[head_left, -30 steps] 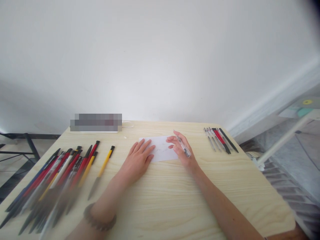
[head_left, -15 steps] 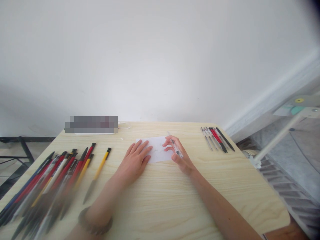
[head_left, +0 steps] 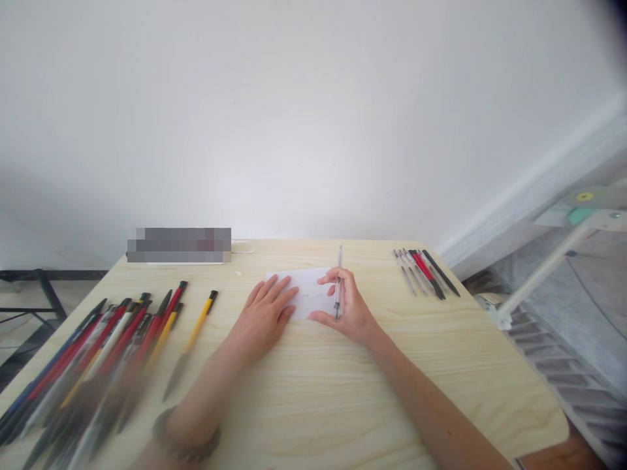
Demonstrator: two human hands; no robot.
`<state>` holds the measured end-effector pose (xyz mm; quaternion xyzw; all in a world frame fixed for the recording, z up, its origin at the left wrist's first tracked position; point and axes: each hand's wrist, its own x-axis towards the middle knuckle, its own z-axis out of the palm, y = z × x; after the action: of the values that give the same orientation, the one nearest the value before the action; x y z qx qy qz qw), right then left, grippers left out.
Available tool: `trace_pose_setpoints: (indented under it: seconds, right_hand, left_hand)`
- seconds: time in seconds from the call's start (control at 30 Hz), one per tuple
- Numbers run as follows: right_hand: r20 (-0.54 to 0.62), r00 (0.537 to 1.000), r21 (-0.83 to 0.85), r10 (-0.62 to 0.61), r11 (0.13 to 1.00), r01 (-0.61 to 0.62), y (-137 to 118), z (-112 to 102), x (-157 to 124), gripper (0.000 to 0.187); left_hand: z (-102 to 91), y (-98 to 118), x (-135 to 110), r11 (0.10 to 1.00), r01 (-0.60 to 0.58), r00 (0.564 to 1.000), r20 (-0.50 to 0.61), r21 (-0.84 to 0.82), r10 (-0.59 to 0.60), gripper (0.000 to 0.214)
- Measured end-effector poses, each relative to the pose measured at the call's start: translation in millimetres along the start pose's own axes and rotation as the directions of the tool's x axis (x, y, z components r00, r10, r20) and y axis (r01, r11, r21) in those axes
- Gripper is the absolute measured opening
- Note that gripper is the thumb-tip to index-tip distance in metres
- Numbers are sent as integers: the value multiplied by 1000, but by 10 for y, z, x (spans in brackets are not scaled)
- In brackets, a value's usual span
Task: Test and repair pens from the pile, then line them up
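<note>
A small white sheet of paper (head_left: 309, 291) lies on the light wooden table (head_left: 343, 391) near its far middle. My left hand (head_left: 264, 316) rests flat on the paper's left part with fingers stretched out. My right hand (head_left: 349, 308) is closed on a clear pen (head_left: 337, 282), which stands nearly upright over the paper's right edge, its upper end pointing away from me. A beaded bracelet (head_left: 183, 440) circles my left wrist.
A big pile of red, black, blue, white and yellow pens (head_left: 93, 359) covers the table's left side, with one yellow pen (head_left: 193, 339) lying apart. Several pens (head_left: 425, 267) lie in a row at the far right. A blurred box (head_left: 179, 245) sits at the back edge.
My right hand has turned the clear pen from lying slanted across my fingers to pointing almost straight away from me. My left hand stays flat on the paper.
</note>
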<state>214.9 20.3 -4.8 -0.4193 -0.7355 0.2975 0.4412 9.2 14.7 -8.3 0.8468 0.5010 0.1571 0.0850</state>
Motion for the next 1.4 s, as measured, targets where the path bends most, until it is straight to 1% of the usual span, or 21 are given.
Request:
trace_pose_setpoints:
  seconds: [0.13, 0.17, 0.2, 0.27, 0.33, 0.4, 0.47, 0.5, 0.57, 0.63, 0.7, 0.73, 0.77, 0.8, 0.83, 0.87, 0.97, 1.1, 1.2, 1.3, 1.4]
  right_hand:
    - [-121, 993, -85, 11, 996, -22, 18, -75, 14, 32]
    - [-140, 990, -126, -7, 992, -11, 17, -117, 20, 29]
    - [-144, 988, -180, -51, 983, 24, 14, -164, 25, 26]
    - [-151, 980, -269, -132, 959, 87, 5, -255, 34, 30]
    - [-224, 953, -354, -203, 928, 114, -11, -330, 43, 34]
    - [-331, 907, -440, -258, 893, 94, -29, -385, 55, 33]
    - [-389, 874, -513, -290, 857, 56, -39, -435, 70, 31]
    - [-387, 872, -542, -299, 839, 48, -35, -463, 78, 31]
    - [-350, 890, -598, -292, 801, 28, -3, -533, 88, 34]
    - [-359, 910, -646, -208, 759, -82, 63, -627, 90, 38]
    - [-394, 917, -666, -67, 709, -234, 151, -740, 81, 45]
    - [-422, 906, -647, 13, 696, -312, 197, -799, 72, 50]
    - [-460, 884, -615, 88, 686, -388, 242, -858, 62, 54]
    - [-495, 858, -591, 138, 671, -448, 283, -913, 51, 54]
    - [-513, 841, -586, 173, 645, -490, 319, -962, 39, 50]
    - [-514, 833, -594, 204, 616, -517, 349, -1000, 27, 43]
    - [-513, 814, -627, 272, 530, -572, 408, -1049, -3, 28]
    - [-496, 816, -686, 299, 441, -579, 444, -1011, -25, 27]
    - [-476, 824, -712, 308, 416, -566, 458, -993, -28, 23]
    - [-466, 823, -723, 324, 397, -566, 474, -1009, -24, 17]
    - [-506, 807, -714, 305, 378, -590, 502, -1042, -18, 16]
  left_hand:
    - [-4, 5, 6, 1000, 3, 1000, 19, 7, -3, 39]
    - [-6, 6, 6, 1000, 3, 1000, 21, 8, -3, 39]
    - [-7, 7, 6, 1000, 3, 1000, 20, 9, -3, 39]
    - [-11, 9, 8, 1000, 5, 1000, 20, 10, -5, 39]
    - [-15, 10, 11, 1000, 6, 1000, 23, 10, -6, 39]
    - [-20, 9, 15, 1000, 5, 1000, 24, 9, -5, 39]
    - [-24, 9, 16, 1000, 7, 1000, 27, 11, -7, 38]
    - [-25, 9, 15, 1000, 9, 999, 31, 14, -9, 38]
    - [-27, 12, 13, 1000, 15, 999, 39, 24, -16, 39]
    - [-29, 16, 11, 999, 17, 999, 44, 34, -19, 39]
    - [-30, 18, 10, 999, 16, 999, 47, 43, -18, 39]
    - [-29, 17, 10, 999, 15, 999, 47, 47, -17, 39]
    - [-28, 16, 10, 999, 14, 999, 46, 49, -16, 39]
    - [-25, 13, 11, 999, 12, 999, 43, 50, -14, 39]
    - [-20, 9, 12, 999, 9, 999, 38, 48, -11, 39]
    - [-14, 4, 12, 999, 7, 999, 32, 44, -8, 39]
    - [18, -20, 11, 999, 2, 1000, 12, 35, -2, 38]
    - [96, -69, 4, 999, -16, 999, -28, 45, 18, 39]
    - [155, -104, -5, 998, -31, 997, -66, 50, 34, 39]
    - [182, -123, -11, 998, -37, 996, -81, 48, 41, 39]
    - [177, -123, -9, 998, -34, 996, -79, 51, 38, 40]
